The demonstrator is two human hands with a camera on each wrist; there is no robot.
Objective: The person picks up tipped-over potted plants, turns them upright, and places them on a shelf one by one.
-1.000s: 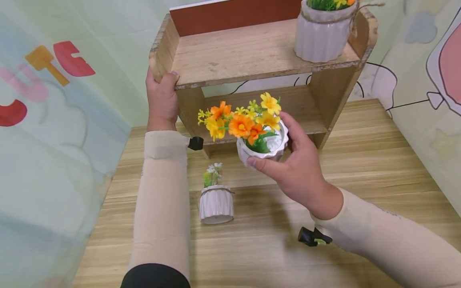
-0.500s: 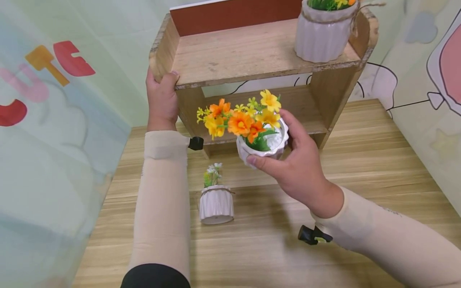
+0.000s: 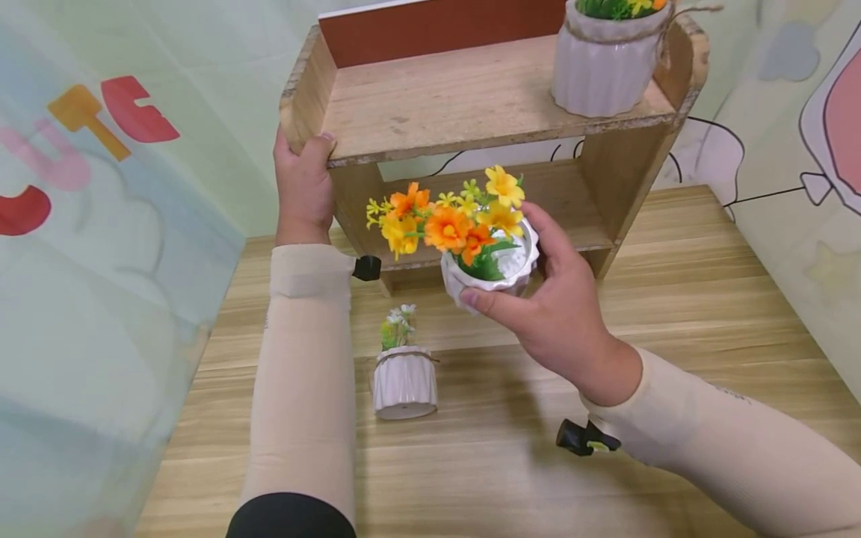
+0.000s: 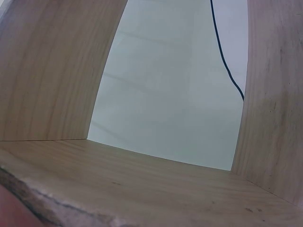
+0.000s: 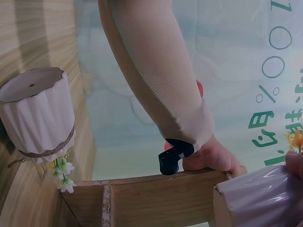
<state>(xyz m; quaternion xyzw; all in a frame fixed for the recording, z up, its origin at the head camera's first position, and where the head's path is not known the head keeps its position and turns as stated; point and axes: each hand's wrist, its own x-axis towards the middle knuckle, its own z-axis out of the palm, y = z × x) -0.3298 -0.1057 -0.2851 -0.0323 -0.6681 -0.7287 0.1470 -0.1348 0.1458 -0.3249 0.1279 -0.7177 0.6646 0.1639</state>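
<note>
My left hand grips the upper left side of a small wooden shelf, thumb over the front edge of its top board. In my right hand is a white ribbed flowerpot with orange and yellow artificial flowers, held in front of the shelf's lower compartment. The thumb presses the near side of the pot, and the fingers wrap its far right side. Part of this pot also shows in the right wrist view. The left wrist view looks into the shelf, past its bare boards.
A second white flowerpot, with twine and small white flowers, lies on its side on the wood-grain table. Another twine-tied flowerpot stands on the shelf's top right. A reddish-brown panel backs the top. Printed curtains hang around.
The flowerpot in my right hand has tipped very slightly, its flowers shifting a little up and left. My left hand keeps its grip on the shelf.
</note>
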